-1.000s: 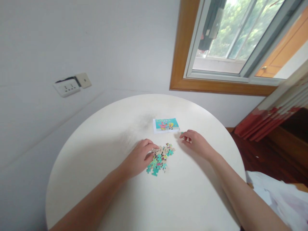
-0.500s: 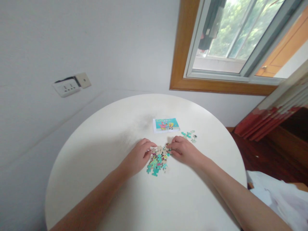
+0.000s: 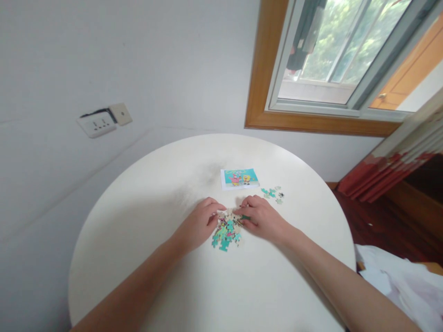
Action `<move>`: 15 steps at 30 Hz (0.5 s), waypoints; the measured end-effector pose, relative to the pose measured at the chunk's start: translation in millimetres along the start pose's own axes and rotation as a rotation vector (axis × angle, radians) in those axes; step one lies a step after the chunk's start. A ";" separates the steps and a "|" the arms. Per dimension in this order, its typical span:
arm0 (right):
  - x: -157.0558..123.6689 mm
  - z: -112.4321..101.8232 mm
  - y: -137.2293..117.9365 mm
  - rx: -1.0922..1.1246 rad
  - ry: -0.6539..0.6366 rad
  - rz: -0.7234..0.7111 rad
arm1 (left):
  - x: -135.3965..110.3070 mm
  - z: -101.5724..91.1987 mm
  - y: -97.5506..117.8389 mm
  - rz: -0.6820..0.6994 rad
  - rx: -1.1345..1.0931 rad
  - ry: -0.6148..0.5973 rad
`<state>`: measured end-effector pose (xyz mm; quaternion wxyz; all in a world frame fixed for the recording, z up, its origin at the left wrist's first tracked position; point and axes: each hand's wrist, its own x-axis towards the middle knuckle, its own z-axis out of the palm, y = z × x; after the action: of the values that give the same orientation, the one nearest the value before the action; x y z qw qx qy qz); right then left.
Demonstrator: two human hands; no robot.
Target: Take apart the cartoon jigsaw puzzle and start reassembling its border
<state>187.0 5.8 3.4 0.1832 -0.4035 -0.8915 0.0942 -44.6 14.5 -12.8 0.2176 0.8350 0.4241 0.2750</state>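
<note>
A heap of small jigsaw puzzle pieces [image 3: 225, 234], mostly turquoise with some beige, pink and yellow, lies between my hands on the white round table [image 3: 138, 207]. At the heap's left edge, my left hand [image 3: 199, 223] is curled, thumb and index finger closed around a pale puzzle piece [image 3: 221, 212]. My right hand [image 3: 261, 216] reaches into the heap's upper right side. Its bent fingers close about a dark green puzzle piece [image 3: 245, 216], partly hidden by them. Behind the hands lies a picture card [image 3: 240, 179] with cartoon figures on turquoise.
Several loose puzzle pieces [image 3: 273, 193] lie apart from the heap, right of the card. The table stands by a wall with a socket [image 3: 98, 123] and a wood-framed window [image 3: 259, 121]. White cloth or paper [image 3: 391, 272] is at the lower right, below a red-and-cream curtain [image 3: 367, 177].
My right hand's fingers have shifted slightly left, deeper over the heap, and a green piece now shows among them. My left hand stays nearly still.
</note>
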 end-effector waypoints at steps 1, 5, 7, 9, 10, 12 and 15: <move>0.3 1.0 0.1 -0.003 0.003 -0.004 | 0.0 -0.4 1.3 0.009 0.006 -0.001; 1.7 3.3 -0.3 -0.014 0.033 -0.017 | -0.1 -2.3 7.9 0.074 0.039 -0.017; 2.1 3.6 -0.3 -0.013 0.047 -0.029 | -0.2 -3.3 11.1 0.094 0.056 -0.024; 2.4 3.7 0.4 -0.008 0.057 -0.039 | -0.2 -4.0 13.7 0.097 0.066 -0.025; 2.5 3.8 1.1 -0.003 0.062 -0.041 | -0.2 -4.3 14.7 0.094 0.068 -0.023; 2.8 4.3 2.8 0.017 0.078 -0.039 | 0.1 -4.6 16.1 0.079 0.070 -0.020; 3.6 5.4 4.7 0.071 0.096 -0.037 | 0.3 -4.6 16.2 0.056 0.066 -0.020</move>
<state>185.8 11.4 -2.2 0.2418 -0.3843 -0.8850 0.1030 -37.9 6.5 0.4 0.1861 0.8560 0.4072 0.2586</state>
